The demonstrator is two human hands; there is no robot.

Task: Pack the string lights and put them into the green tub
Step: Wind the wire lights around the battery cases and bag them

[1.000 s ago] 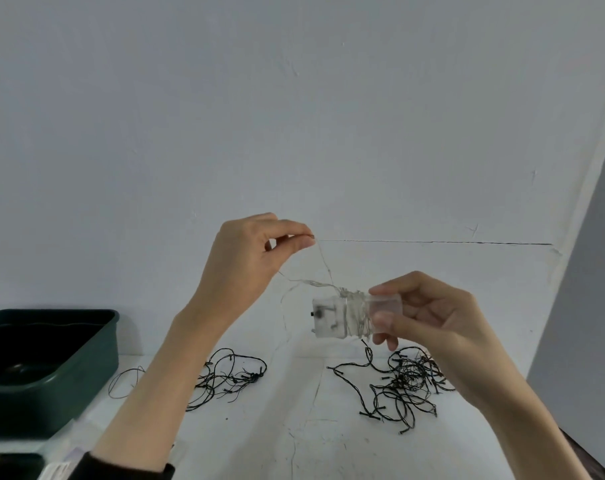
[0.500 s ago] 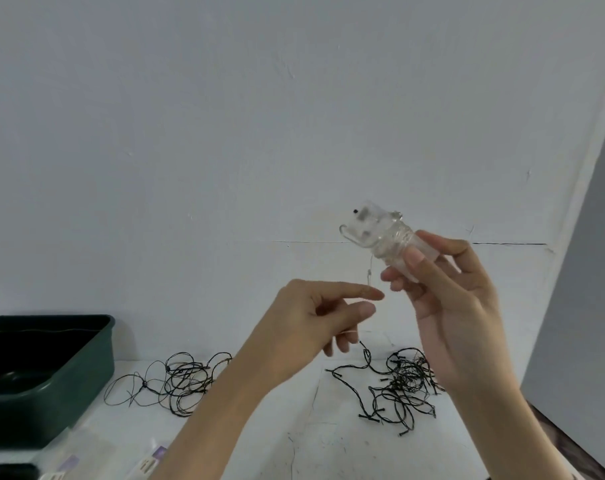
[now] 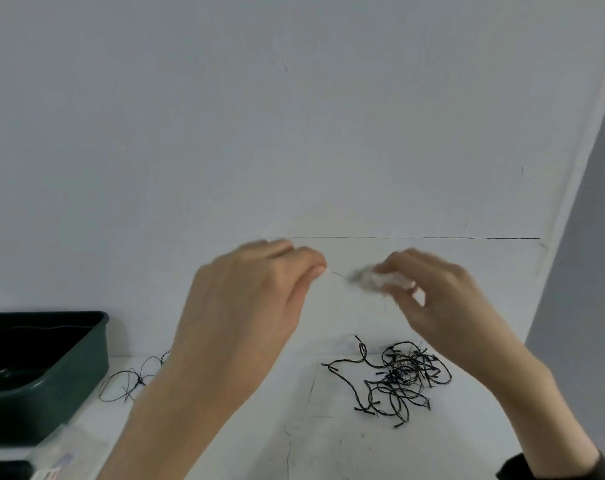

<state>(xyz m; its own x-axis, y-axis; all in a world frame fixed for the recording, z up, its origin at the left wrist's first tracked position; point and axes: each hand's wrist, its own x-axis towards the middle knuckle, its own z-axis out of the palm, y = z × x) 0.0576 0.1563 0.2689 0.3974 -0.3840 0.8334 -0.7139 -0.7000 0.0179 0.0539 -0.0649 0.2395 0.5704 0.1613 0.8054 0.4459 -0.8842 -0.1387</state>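
Watching through the head view, I saw the left hand (image 3: 252,306) raised above the table (image 3: 259,427), its grip pinched thumb to forefinger on a thin wire (image 3: 336,274). That wire ran to a pale case (image 3: 370,280), too blurred to make out, which the right hand (image 3: 443,299) held in a curled grip. A black tangle of string lights (image 3: 401,379) lay near the table's far edge, toward the right. A smaller looped bundle (image 3: 127,384) lay near the green tub (image 3: 69,358), which stood at the left edge.
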